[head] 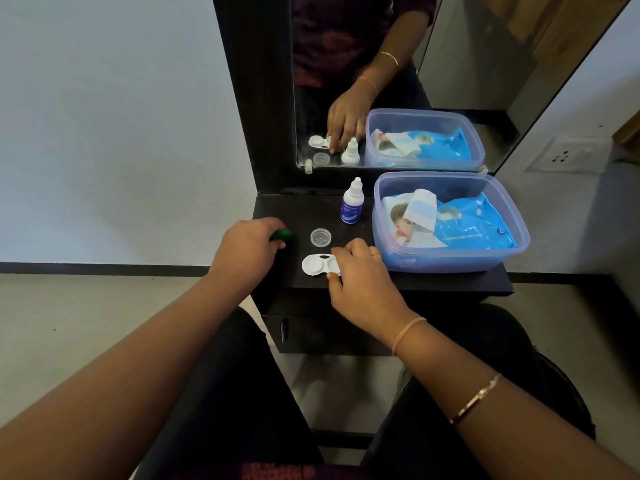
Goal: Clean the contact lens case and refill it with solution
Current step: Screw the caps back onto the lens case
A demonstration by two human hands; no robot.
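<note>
While your left hand (247,252) curls over a small green cap (281,235) at the left of the dark matte shelf (311,209), fingers closed round it so most of the cap is hidden, your right hand (360,275) pinches the right end of the white contact lens case (318,265), thumb on the near edge, fingertips on the far edge. Case is smooth plastic; its left round well shows uncapped, its right well is covered by your fingers. Just beyond it lies a clear round ribbed cap (320,237), flat on the shelf. Farther back stands a small white dropper bottle (352,202) with a blue label, text unreadable. At the right sits a translucent bluish tub (512,216) holding a glossy blue wet-wipes pack (478,226). The mirror (450,64) behind repeats everything.
</note>
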